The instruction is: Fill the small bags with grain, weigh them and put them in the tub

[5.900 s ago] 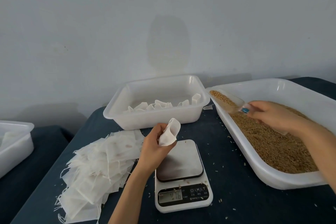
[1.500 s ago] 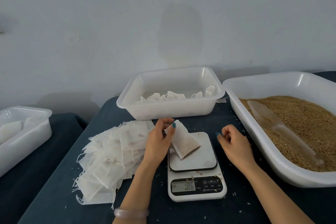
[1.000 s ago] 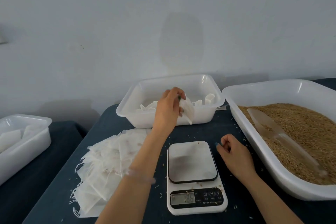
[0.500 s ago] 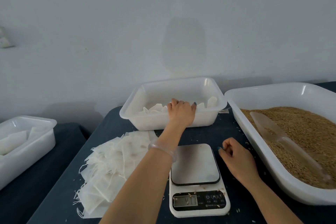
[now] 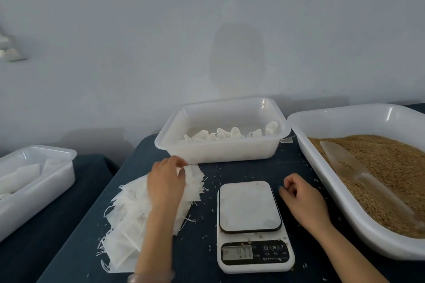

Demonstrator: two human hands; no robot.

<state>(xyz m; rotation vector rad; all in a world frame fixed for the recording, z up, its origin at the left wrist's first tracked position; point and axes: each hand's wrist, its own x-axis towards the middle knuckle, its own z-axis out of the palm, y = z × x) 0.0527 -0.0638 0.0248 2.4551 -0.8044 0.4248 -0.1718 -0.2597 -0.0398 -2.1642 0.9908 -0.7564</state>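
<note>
Lying on the flimsy, featherlight empty bags (image 5: pixel 128 211), likely best pinched singly by an edge, the left hand (image 5: pixel 166 182) showed no clear hold, while the right hand (image 5: pixel 301 197) curled loosely, empty.

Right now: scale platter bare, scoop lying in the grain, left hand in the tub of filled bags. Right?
Not quite. The head view shows the left hand on the pile of empty bags by the tub, not in it. Rest holds.
</note>
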